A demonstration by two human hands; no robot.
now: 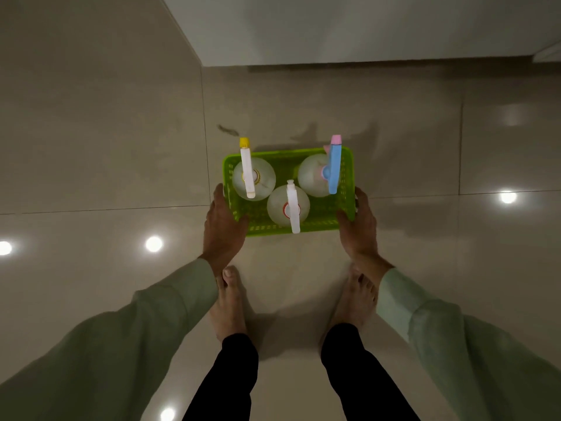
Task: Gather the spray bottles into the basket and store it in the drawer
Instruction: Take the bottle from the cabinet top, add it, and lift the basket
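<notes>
A bright green plastic basket [347,165] is held over the tiled floor, seen from above. Three clear spray bottles stand upright in it: one with a white head and yellow nozzle [247,168] at the left, one with a blue and pink head [334,168] at the right, one with an all-white head [293,208] at the near middle. My left hand [223,226] grips the basket's left near side. My right hand [359,226] grips its right near side. The fingers under the basket are hidden.
Glossy beige floor tiles [100,147] reflect several ceiling lights. A white cabinet front [334,28] runs across the top, its base just beyond the basket. My bare feet [227,302] stand directly below the basket. A dark smudge [227,129] marks the floor.
</notes>
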